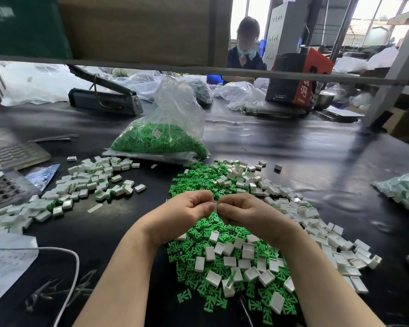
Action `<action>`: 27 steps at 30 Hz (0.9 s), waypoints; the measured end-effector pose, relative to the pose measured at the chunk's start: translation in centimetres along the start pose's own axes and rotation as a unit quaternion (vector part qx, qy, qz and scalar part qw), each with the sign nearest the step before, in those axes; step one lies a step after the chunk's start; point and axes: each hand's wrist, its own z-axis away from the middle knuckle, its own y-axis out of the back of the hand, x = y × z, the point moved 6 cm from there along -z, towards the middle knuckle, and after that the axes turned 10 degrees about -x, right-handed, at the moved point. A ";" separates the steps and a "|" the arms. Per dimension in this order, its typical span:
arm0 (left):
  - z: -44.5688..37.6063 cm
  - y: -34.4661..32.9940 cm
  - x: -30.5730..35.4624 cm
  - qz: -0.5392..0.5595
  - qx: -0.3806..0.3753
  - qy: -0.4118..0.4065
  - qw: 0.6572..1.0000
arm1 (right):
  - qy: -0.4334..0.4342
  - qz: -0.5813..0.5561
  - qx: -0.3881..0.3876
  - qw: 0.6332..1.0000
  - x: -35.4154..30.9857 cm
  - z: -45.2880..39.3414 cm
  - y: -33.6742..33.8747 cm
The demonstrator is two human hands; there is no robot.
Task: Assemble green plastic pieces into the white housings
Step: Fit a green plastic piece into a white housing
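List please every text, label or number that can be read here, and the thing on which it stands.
"湖": red side of the black and red carton; its other characters are blurred.
Sticker on the bag of green pieces: too small to read.
Printed paper sheet: blurred.
Keyboard keys: unreadable.

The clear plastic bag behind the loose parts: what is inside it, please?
The clear plastic bag holds a heap of green plastic pieces and a small white label. Its crumpled upper part looks empty. The label's text is unreadable, and anything buried within the heap is hidden.
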 end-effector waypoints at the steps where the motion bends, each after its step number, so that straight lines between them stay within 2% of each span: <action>1: 0.0 0.0 0.1 -0.001 -0.001 0.000 1.000 | 0.004 0.000 0.000 1.000 -0.1 0.0 0.0; 9: 0.3 0.3 0.0 0.000 0.008 0.000 1.000 | 0.008 0.006 0.012 1.000 -0.1 -0.4 -0.5; 17: 0.1 0.8 -0.4 0.043 0.029 -0.004 0.999 | 0.015 -0.101 0.019 0.995 -0.5 -0.5 -0.6; 22: 0.0 0.6 -0.4 0.063 0.028 -0.014 0.997 | 0.015 -0.027 0.029 0.999 -0.7 -0.5 -0.3; 27: -0.1 0.3 -0.5 0.052 0.001 0.001 0.999 | 0.000 -0.024 0.013 1.000 -0.2 -0.5 -0.3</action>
